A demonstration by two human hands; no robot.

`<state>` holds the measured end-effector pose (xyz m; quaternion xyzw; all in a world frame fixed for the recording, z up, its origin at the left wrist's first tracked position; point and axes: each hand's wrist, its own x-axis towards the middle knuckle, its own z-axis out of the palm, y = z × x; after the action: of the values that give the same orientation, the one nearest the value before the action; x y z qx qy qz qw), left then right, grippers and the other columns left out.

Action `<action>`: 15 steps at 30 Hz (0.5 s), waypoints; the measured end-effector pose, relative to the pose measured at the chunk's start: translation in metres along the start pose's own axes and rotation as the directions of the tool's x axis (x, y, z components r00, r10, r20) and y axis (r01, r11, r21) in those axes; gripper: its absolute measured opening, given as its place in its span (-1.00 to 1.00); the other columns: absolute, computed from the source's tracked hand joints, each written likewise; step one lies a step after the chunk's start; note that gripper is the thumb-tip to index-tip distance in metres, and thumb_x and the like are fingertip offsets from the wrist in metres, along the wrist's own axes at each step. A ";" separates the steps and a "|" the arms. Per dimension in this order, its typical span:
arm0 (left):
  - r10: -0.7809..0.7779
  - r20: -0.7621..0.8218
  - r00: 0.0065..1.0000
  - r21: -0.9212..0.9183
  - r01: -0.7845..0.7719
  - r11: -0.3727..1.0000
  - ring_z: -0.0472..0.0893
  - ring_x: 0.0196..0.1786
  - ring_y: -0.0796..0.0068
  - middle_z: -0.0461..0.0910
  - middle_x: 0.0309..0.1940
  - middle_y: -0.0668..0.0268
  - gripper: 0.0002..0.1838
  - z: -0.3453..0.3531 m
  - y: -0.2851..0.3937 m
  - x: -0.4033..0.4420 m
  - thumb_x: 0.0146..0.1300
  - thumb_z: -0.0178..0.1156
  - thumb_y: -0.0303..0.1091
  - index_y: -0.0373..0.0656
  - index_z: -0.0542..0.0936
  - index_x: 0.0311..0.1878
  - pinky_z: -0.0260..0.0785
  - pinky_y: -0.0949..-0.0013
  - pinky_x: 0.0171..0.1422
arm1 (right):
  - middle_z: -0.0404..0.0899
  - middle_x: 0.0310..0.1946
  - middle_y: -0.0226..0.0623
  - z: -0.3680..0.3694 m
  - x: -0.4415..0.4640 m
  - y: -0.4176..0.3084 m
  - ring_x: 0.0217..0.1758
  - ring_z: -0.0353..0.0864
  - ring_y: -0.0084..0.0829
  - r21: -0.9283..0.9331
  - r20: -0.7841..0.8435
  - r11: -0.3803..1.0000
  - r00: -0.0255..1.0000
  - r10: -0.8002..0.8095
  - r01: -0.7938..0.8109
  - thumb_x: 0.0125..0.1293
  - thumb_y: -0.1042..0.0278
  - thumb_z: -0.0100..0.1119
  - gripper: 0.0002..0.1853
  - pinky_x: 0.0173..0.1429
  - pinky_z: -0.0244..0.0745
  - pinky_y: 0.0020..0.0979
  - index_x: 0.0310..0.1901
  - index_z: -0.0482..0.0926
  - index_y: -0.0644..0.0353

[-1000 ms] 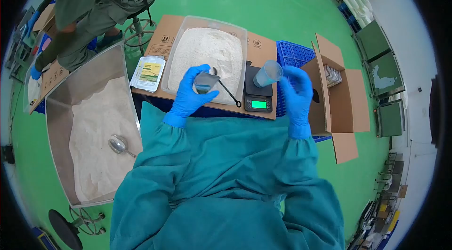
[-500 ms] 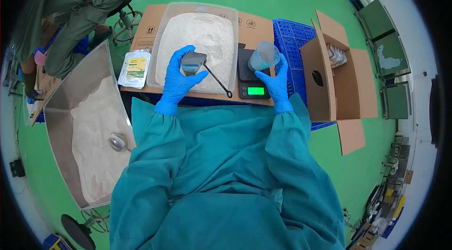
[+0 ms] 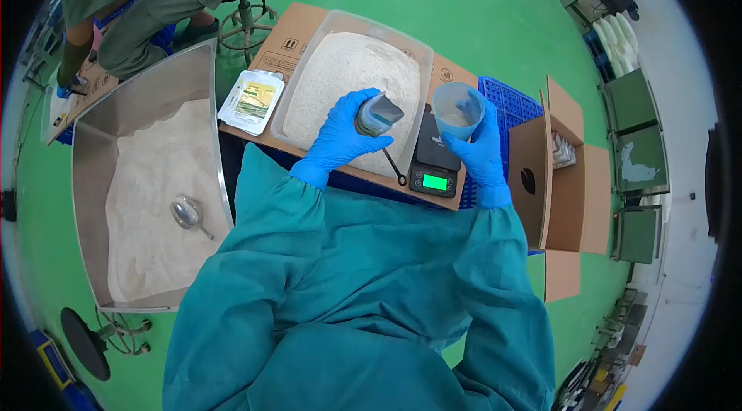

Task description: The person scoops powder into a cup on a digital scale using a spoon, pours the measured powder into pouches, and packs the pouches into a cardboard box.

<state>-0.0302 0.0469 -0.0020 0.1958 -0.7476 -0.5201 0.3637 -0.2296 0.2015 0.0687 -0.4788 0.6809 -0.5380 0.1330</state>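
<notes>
My left hand [image 3: 340, 135], gloved in blue, is closed round a small pouch [image 3: 379, 113] with its mouth spread open, above the plastic tub of pale powder [image 3: 355, 63]. A dark-handled spoon [image 3: 396, 167] lies at the tub's front right, its upper part hidden by the hand and pouch. My right hand [image 3: 481, 150] grips a translucent cup [image 3: 457, 108] from its right side; some pale powder shows inside. The cup is near the black scale [image 3: 433, 152], whose display glows green. Packed pouches [image 3: 252, 102] lie left of the tub on the cardboard.
A large metal bin [image 3: 220, 133] of powder with a metal scoop [image 3: 186, 212] stands at the left. An open carton [image 3: 529, 171] with packets is at the right, beside a blue crate [image 3: 510, 102]. Another person [image 3: 170, 24] sits at the upper left; a stool [image 3: 85, 343] stands lower left.
My right hand, open near the cup a second ago, now holds it, lifted off the scale and tilted towards me. My left hand still holds the pouch. The camera view has shifted.
</notes>
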 end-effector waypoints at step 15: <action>-0.028 0.111 0.993 0.163 0.010 0.987 0.45 0.08 0.07 0.49 -0.03 0.14 -0.14 -0.005 0.012 0.007 -0.26 0.51 -0.11 -0.07 0.37 0.20 0.28 0.10 0.20 | 0.39 0.15 -0.16 0.013 0.042 -0.093 0.21 0.37 -0.09 -0.530 0.572 0.676 0.804 -0.162 0.512 -0.29 0.46 0.42 -0.06 0.29 0.27 -0.15 0.29 0.29 0.00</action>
<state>-0.0302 0.0432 0.0124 0.2022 -0.8049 -0.4711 0.2989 -0.1947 0.1635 0.1576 -0.7325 0.6661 -0.1398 0.0134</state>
